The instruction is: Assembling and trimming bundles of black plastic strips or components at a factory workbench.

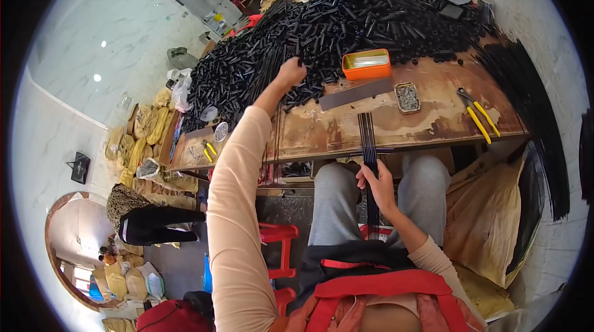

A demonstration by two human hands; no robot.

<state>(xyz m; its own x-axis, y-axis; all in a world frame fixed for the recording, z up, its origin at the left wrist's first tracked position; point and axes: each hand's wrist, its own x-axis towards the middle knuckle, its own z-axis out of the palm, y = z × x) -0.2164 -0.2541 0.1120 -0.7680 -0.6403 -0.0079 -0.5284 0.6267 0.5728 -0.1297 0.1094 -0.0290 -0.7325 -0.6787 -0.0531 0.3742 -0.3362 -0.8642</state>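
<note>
My left arm reaches forward over the table, and my left hand (289,73) is at the front of a large pile of short black tubes (346,20). Its fingers look curled closed; what they hold, if anything, is too small to tell. Long thin black rods (267,72) lie across the pile just beside it. Close to my lap, my right hand (380,188) is closed round a bundle of thin black rods (367,137). That bundle runs from the table's front edge down between my knees, its far end resting over the tabletop.
On the wooden table (309,137) are an orange box (366,71), a flat dark strip (356,94), a tray of small metal parts (407,97) and yellow-handled pliers (481,119). More black rods (532,122) hang at the right. A red stool (281,248) stands left; a person (154,221) bends beyond.
</note>
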